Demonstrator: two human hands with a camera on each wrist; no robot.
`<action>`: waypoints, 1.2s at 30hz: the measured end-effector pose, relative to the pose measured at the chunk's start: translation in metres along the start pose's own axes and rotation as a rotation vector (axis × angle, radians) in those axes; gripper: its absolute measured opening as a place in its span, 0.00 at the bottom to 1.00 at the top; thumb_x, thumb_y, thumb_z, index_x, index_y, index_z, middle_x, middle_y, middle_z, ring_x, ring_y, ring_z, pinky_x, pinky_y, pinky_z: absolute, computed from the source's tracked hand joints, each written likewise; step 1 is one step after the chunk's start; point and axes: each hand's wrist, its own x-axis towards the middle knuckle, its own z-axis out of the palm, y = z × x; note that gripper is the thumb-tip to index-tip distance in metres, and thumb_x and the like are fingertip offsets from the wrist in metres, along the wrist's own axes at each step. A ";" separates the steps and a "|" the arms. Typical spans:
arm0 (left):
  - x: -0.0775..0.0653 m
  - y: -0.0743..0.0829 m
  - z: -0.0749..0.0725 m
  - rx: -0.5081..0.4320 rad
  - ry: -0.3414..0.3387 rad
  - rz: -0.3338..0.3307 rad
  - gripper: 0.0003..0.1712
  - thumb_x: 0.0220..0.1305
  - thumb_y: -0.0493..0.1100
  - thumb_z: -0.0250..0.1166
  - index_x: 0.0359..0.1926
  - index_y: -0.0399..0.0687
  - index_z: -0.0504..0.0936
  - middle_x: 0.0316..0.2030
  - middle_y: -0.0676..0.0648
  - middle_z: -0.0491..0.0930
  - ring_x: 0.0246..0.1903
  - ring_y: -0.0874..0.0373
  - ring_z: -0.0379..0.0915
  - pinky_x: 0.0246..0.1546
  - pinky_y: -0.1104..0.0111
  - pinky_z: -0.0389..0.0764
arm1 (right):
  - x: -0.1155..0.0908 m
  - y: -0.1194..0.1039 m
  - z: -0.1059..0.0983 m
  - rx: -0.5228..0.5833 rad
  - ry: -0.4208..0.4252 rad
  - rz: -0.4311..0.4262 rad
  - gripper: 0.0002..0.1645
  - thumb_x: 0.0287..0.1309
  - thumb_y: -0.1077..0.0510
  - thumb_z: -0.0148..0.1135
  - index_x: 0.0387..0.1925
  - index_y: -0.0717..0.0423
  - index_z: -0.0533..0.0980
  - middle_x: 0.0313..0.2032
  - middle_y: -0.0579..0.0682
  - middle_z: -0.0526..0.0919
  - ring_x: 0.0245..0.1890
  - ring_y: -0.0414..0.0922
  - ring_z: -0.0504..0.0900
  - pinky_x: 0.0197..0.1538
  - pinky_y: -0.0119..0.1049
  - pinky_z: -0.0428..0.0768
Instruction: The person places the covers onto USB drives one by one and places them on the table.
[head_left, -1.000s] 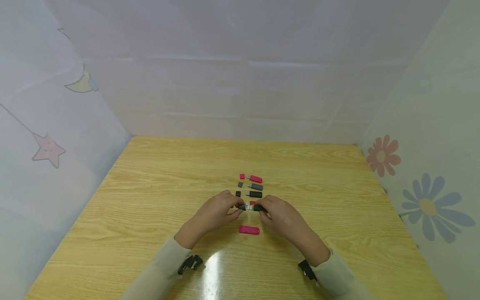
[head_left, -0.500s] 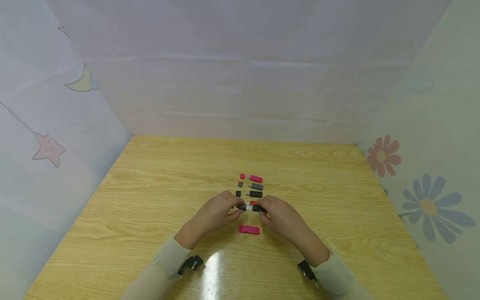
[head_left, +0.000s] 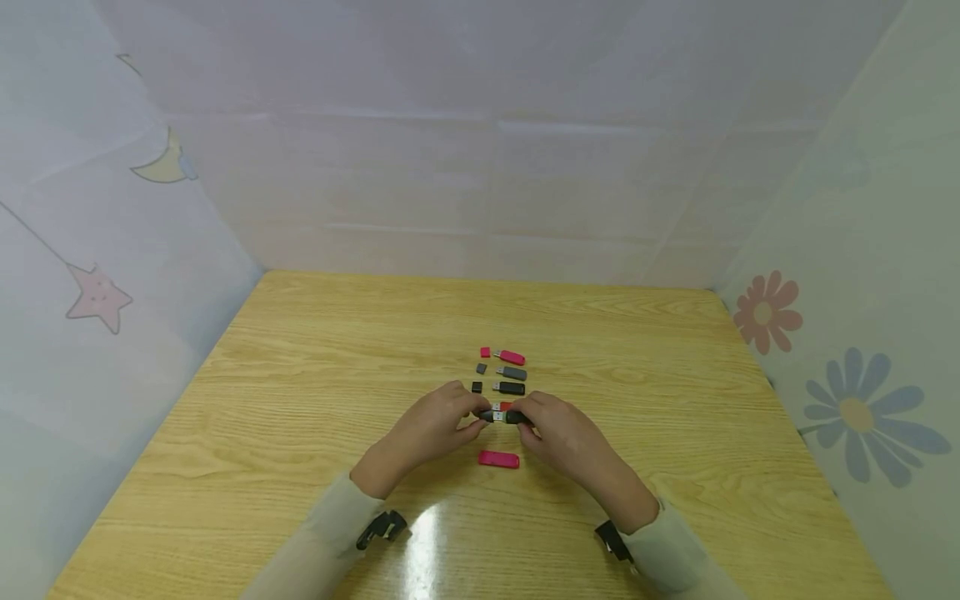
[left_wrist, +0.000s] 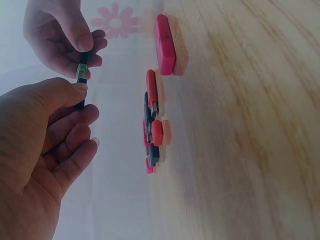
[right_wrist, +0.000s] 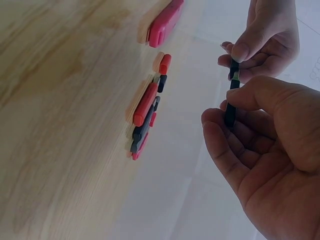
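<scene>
A black USB flash drive (head_left: 514, 417) with a green band at its connector end is pinched between thumb and fingers of my right hand (head_left: 566, 429). My left hand (head_left: 435, 425) pinches its small black cap (head_left: 486, 416). Cap and drive are held in line above the table, and part of the metal connector (head_left: 498, 416) shows between them. In the left wrist view the green band (left_wrist: 81, 71) lies close to the left fingertips. Just behind the hands lies an uncapped red flash drive (head_left: 506, 406), partly hidden; its red cap (left_wrist: 157, 133) shows in the left wrist view.
Farther back on the wooden table (head_left: 337, 333) lie uncapped black (head_left: 511, 388), grey (head_left: 513, 373) and pink flash drives (head_left: 512, 357), each with its cap to the left. Nearer me lies a capped pink flash drive (head_left: 498, 459). Fabric walls surround the table.
The black cap and the drive's connector have come slightly closer together and into line. Both hands otherwise stay in place, and the drives on the table have not moved.
</scene>
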 end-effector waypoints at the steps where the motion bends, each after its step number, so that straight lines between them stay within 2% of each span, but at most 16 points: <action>1: 0.000 0.000 0.000 -0.001 0.001 0.002 0.06 0.66 0.42 0.71 0.43 0.47 0.87 0.36 0.54 0.83 0.34 0.63 0.72 0.32 0.75 0.76 | 0.000 0.000 0.000 -0.001 0.000 -0.001 0.08 0.59 0.63 0.70 0.42 0.54 0.84 0.35 0.43 0.84 0.31 0.36 0.78 0.38 0.35 0.82; 12: 0.001 -0.001 0.002 -0.019 -0.017 -0.008 0.07 0.67 0.43 0.70 0.44 0.48 0.87 0.36 0.54 0.85 0.35 0.63 0.72 0.35 0.73 0.77 | 0.000 0.000 0.000 -0.011 -0.006 -0.025 0.08 0.60 0.63 0.69 0.42 0.54 0.84 0.35 0.44 0.84 0.30 0.36 0.78 0.36 0.34 0.82; 24: 0.000 -0.002 0.004 -0.015 0.006 0.029 0.06 0.66 0.42 0.71 0.43 0.49 0.87 0.36 0.55 0.84 0.34 0.63 0.72 0.33 0.74 0.76 | 0.001 -0.003 -0.001 -0.017 -0.018 -0.021 0.09 0.59 0.63 0.70 0.42 0.55 0.84 0.35 0.44 0.83 0.30 0.36 0.77 0.36 0.34 0.81; 36: 0.001 0.000 0.004 -0.014 -0.012 0.009 0.07 0.66 0.42 0.71 0.44 0.49 0.87 0.35 0.56 0.84 0.34 0.64 0.71 0.33 0.74 0.75 | 0.001 -0.004 -0.002 -0.038 -0.009 -0.048 0.08 0.59 0.63 0.71 0.41 0.55 0.84 0.34 0.44 0.83 0.29 0.36 0.76 0.34 0.33 0.80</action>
